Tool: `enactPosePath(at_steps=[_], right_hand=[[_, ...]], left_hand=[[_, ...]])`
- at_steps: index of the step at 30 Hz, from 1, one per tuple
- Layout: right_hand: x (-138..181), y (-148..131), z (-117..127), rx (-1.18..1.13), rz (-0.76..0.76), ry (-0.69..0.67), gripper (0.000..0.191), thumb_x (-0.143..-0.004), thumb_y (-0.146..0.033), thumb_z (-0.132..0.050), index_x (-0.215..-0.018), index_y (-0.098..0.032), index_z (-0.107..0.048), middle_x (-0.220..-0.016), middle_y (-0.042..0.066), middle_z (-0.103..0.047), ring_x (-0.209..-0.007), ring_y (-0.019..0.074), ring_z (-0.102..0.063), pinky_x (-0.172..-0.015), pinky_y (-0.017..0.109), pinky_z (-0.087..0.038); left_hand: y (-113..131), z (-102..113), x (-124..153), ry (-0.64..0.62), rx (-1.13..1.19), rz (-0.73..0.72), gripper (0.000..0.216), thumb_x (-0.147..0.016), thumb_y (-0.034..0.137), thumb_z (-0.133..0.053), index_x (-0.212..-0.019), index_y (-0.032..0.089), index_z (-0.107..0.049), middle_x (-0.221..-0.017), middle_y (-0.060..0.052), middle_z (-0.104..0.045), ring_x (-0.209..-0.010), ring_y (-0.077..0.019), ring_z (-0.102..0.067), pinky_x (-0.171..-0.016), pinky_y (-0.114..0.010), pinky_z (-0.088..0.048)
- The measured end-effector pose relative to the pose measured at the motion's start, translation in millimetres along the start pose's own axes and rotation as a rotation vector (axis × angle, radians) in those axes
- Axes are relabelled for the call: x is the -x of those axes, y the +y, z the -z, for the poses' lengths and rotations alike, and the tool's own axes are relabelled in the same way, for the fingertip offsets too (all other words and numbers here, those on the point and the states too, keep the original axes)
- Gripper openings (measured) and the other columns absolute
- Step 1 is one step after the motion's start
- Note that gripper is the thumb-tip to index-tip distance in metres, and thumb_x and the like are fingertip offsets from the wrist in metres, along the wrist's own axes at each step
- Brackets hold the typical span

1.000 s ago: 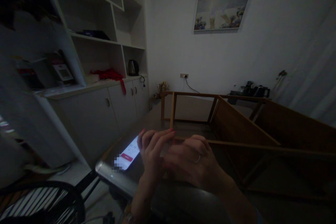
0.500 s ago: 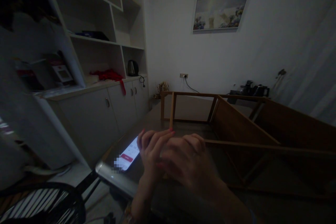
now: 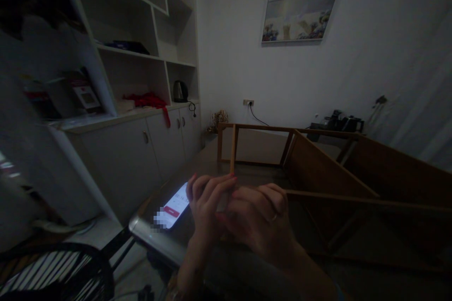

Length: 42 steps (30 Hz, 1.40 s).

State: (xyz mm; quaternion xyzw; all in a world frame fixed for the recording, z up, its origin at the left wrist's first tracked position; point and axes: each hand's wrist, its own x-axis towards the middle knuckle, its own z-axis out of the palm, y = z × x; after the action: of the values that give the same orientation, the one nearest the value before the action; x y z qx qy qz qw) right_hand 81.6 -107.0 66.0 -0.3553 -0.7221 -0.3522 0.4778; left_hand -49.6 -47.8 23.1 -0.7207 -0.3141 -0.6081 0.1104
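Observation:
A wooden shelf frame lies on its side on the dark table. Its near left corner is hidden behind my hands. My left hand is closed with bent fingers over that corner, the fingertips by the end of a wooden bar. Right beside it, my right hand is closed, fingers curled and thumb tucked beneath. Between the two hands shows a small pale piece, pinched by my right fingers; its kind cannot be made out. A lit phone lies left of my left hand.
At the lower left stands a black slatted chair close to the table's metal edge. A white cabinet on the left bears a kettle and red cloth. Dark items stand beyond the frame.
My right hand has shifted slightly right, and its blur has lessened. The pale piece between the hands now shows. My left hand keeps its place on the corner.

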Motion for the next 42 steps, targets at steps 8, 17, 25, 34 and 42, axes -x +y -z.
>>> enactPosePath(at_steps=[8, 17, 25, 34, 42], right_hand=[[2.6, 3.4, 1.3, 0.028, 0.105, -0.028, 0.009, -0.091, -0.035, -0.074, -0.098, -0.029, -0.074, -0.094, -0.003, -0.072, -0.094, 0.0188, -0.049, -0.098, 0.032, -0.039], [1.4, 5.4, 1.6, 0.007, 0.220, -0.198, 0.023, -0.096, -0.029, -0.066, -0.118, -0.032, -0.072, -0.114, -0.002, -0.069, -0.100, 0.0180, -0.048, -0.104, 0.031, -0.036], [5.4, 8.0, -2.2, -0.026, 0.227, -0.243, 0.026, -0.096, -0.035, -0.065, -0.121, -0.031, -0.070, -0.119, -0.003, -0.068, -0.104, 0.0176, -0.048, -0.106, 0.031, -0.036], [7.0, 5.8, -2.8, -0.073, 0.175, -0.238, 0.025, -0.091, -0.037, -0.074, -0.116, -0.036, -0.072, -0.114, -0.005, -0.070, -0.107, 0.0176, -0.047, -0.105, 0.032, -0.037], [5.7, 5.2, -3.6, -0.138, 0.137, -0.210, 0.022, -0.098, -0.032, -0.063, -0.119, -0.029, -0.070, -0.111, -0.004, -0.073, -0.104, 0.0175, -0.050, -0.104, 0.033, -0.036]], left_hand=[[-0.5, 0.9, 0.1, -0.012, -0.007, -0.003, 0.024, -0.103, 0.033, -0.045, -0.112, 0.029, -0.068, -0.103, 0.000, -0.079, -0.095, -0.0233, -0.057, -0.101, -0.043, -0.034], [-0.2, -1.9, -0.4, -0.002, -0.045, 0.026, 0.016, -0.099, 0.030, -0.056, -0.108, 0.030, -0.069, -0.101, 0.003, -0.079, -0.097, -0.0214, -0.058, -0.106, -0.041, -0.032], [-3.9, -2.6, 0.3, -0.007, -0.066, -0.013, 0.022, -0.103, 0.038, -0.048, -0.109, 0.031, -0.068, -0.100, 0.004, -0.079, -0.095, -0.0206, -0.060, -0.104, -0.041, -0.034], [-2.1, -2.1, -0.8, 0.017, -0.060, -0.016, 0.023, -0.104, 0.037, -0.047, -0.109, 0.030, -0.069, -0.097, 0.003, -0.079, -0.094, -0.0206, -0.060, -0.103, -0.041, -0.035], [-1.4, 0.2, -0.5, -0.018, -0.039, 0.001, 0.023, -0.103, 0.037, -0.047, -0.108, 0.029, -0.068, -0.100, 0.003, -0.078, -0.096, -0.0208, -0.059, -0.103, -0.041, -0.034]])
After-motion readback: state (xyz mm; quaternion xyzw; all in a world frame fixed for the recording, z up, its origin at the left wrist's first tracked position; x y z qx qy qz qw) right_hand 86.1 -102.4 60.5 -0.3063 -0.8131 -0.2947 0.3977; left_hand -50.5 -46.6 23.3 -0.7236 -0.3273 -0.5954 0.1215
